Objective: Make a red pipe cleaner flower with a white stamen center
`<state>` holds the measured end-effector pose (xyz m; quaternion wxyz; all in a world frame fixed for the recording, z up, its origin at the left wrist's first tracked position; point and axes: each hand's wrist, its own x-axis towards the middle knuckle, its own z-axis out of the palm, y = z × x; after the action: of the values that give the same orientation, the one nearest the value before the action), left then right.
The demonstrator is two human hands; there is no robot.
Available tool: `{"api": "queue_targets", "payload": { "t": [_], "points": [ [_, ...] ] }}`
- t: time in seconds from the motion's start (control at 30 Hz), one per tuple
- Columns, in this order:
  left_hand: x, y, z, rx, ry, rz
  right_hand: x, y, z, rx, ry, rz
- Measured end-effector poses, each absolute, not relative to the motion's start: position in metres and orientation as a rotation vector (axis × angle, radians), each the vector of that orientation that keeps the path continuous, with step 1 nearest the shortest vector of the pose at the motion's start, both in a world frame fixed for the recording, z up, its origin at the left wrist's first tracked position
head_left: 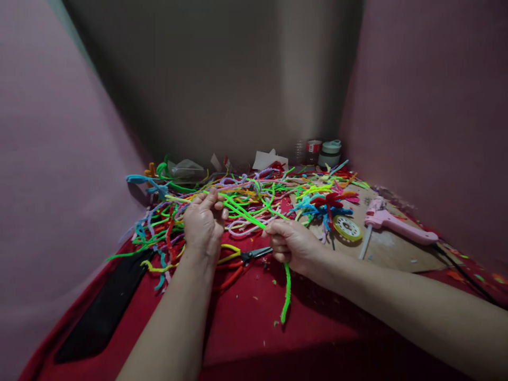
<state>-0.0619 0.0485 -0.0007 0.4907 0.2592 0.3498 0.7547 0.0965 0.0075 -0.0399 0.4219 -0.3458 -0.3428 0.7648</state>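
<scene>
My left hand (204, 222) pinches one end of a bright green pipe cleaner (242, 211), fingers closed. My right hand (291, 244) is closed in a fist around the same green pipe cleaner further along; its free end hangs down to the red cloth (254, 328). Between the hands the stem runs taut and slanted. Behind them lies a tangled heap of many-coloured pipe cleaners (254, 193). Scissors with yellow and red handles (242, 257) lie just under the hands.
A pink glue gun (391, 221) with a black cord rests on a cardboard sheet (392, 248) at right, next to a tape roll (347, 227). A black flat object (105, 307) lies at left. Jars (323, 152) and paper stand by the back wall. Pink walls close in.
</scene>
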Motion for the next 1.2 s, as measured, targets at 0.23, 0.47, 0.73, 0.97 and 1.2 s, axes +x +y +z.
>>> {"api": "queue_targets", "payload": {
  "t": [0.23,0.47,0.73,0.97,1.2],
  "points": [
    [-0.064,0.053,0.0,0.613,0.833,1.82,0.101,0.01,-0.042,-0.824,-0.824,1.932],
    [-0.067,0.054,0.004,0.718,0.769,1.832,0.105,0.012,-0.044,-0.733,-0.815,1.915],
    [-0.068,0.051,0.0,0.837,0.708,1.654,0.108,0.015,-0.047,-0.73,-0.79,1.92],
    [-0.073,0.047,0.001,0.822,0.653,1.542,0.108,0.014,-0.048,-0.743,-0.745,1.927],
    [-0.072,0.045,0.004,0.829,0.683,1.533,0.107,0.013,-0.048,-0.746,-0.733,1.94]
  ]
}}
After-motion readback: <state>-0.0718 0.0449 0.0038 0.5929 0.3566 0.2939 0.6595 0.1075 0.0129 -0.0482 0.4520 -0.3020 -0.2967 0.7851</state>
